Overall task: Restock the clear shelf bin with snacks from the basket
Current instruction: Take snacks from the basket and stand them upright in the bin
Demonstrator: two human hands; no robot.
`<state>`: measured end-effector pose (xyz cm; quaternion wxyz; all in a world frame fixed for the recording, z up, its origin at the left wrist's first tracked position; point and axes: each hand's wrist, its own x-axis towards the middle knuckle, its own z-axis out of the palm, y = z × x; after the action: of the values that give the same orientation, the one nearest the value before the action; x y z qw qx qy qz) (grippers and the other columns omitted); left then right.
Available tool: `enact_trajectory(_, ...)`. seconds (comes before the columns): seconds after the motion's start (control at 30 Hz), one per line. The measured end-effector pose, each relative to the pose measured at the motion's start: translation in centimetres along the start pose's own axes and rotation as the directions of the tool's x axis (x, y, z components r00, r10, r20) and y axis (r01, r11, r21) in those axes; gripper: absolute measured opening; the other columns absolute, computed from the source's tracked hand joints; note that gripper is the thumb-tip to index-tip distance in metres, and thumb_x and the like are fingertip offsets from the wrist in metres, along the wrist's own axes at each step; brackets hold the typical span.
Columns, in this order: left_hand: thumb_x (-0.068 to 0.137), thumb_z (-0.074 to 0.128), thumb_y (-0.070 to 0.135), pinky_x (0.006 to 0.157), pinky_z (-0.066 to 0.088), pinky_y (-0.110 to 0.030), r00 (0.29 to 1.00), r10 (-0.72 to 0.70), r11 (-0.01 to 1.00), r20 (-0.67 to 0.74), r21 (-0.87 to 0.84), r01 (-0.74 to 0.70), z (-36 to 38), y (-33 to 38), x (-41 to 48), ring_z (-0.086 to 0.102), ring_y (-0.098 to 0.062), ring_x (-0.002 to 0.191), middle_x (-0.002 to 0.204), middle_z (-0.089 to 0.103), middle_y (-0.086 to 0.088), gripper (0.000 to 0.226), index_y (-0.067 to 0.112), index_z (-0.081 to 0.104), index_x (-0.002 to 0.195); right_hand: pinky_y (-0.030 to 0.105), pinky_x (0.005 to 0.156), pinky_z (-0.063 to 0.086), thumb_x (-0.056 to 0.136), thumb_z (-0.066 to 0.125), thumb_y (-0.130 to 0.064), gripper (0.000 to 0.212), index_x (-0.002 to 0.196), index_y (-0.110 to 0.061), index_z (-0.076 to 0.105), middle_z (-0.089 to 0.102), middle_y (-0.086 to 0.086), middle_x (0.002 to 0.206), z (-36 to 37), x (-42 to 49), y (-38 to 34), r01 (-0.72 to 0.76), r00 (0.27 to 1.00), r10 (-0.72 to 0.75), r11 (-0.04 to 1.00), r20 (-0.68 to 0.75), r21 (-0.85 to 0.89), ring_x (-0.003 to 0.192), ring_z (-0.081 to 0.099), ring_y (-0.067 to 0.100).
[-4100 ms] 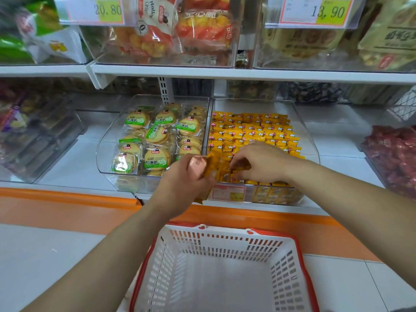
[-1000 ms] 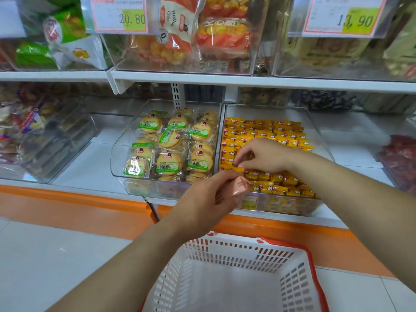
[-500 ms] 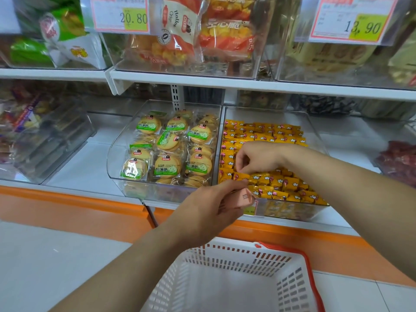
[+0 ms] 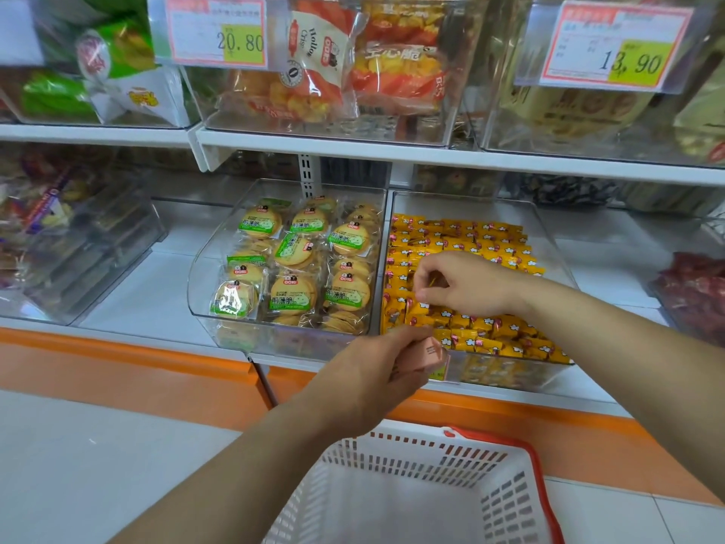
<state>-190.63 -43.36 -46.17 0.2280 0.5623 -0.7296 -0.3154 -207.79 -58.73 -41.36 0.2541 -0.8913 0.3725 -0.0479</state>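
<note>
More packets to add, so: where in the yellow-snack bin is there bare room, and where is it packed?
Bare floor shows along the back of the clear bin, behind the last row of yellow packets. The front rows, under the right hand and ahead of the left hand, are packed. Bare white shelf lies right of the bin.

Basket (image 4: 443,457) before shelf; snacks (image 4: 490,327) in bin (image 4: 549,237) above.

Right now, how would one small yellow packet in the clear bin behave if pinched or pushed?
Probably light: the yellow packets are small beside the right hand. Their glossy wrappers look slippery, so a push likely slides neighbours. Flat, so unlikely to roll.
</note>
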Motion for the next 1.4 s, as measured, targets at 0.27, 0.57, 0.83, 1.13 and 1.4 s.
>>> enact_trajectory(0.27,0.098,0.060,0.049,0.061,0.049,-0.016,0.998,-0.042,0.996,-0.035,-0.084,0.039,-0.3,-0.2,0.2,0.062,0.000,0.089,0.101,0.066,0.019,0.034,0.040,0.054,0.131,0.025,0.065,0.045,0.080,0.078,-0.050,0.025,0.094,-0.032,0.068,0.063,-0.016,0.086,0.4,-0.3,-0.1,-0.029,0.996,0.045,0.982,0.083,-0.188,0.079,0.058,0.003)
enact_trajectory(0.57,0.098,0.065,0.035,0.049,0.052,-0.017,0.942,-0.202,0.944,-0.269,-0.310,0.114,-4.1,-1.3,-1.2,0.067,-0.006,0.069,0.099,0.068,0.018,0.015,0.047,0.056,0.101,0.031,0.075,0.047,0.084,0.071,-0.052,0.033,0.113,-0.035,0.067,0.060,-0.012,0.109,2.3,-1.5,-2.0,-0.087,0.980,0.021,0.939,-0.196,-0.333,0.102,0.057,0.012)
enact_trajectory(0.83,0.101,0.062,0.031,0.056,0.058,-0.021,0.916,-0.323,0.825,-0.238,-0.545,0.149,-4.4,-0.4,-1.0,0.070,-0.019,0.100,0.109,0.071,0.006,0.027,0.027,0.065,0.127,0.039,0.092,0.053,0.086,0.071,-0.048,0.043,0.127,-0.034,0.066,0.065,-0.011,0.122,3.5,-2.4,-2.2,-0.135,0.986,0.096,0.938,-0.135,-0.319,0.114,0.057,0.015)
enact_trajectory(1.13,0.092,0.074,0.031,0.075,0.063,-0.048,0.944,-0.314,0.652,-0.105,-0.747,0.134,-3.1,0.8,-1.1,0.075,-0.027,0.098,0.103,0.078,-0.004,0.010,0.031,0.076,0.102,0.030,0.080,0.055,0.093,0.064,-0.037,0.026,0.120,-0.036,0.066,0.072,-0.017,0.094,2.9,-6.4,-4.3,-0.085,0.896,0.213,0.943,-0.389,0.322,0.088,0.065,-0.001)
enact_trajectory(1.4,0.076,0.090,0.030,0.064,0.058,-0.023,0.958,-0.094,0.886,-0.272,-0.462,-0.044,-0.2,3.1,-1.2,0.068,-0.004,0.080,0.094,0.070,0.014,0.039,0.035,0.065,0.106,0.030,0.052,0.054,0.084,0.072,-0.047,0.023,0.090,-0.025,0.067,0.075,0.010,0.079,3.5,-9.2,-5.4,-0.060,0.944,0.277,0.680,-0.180,0.731,0.060,0.067,0.020)
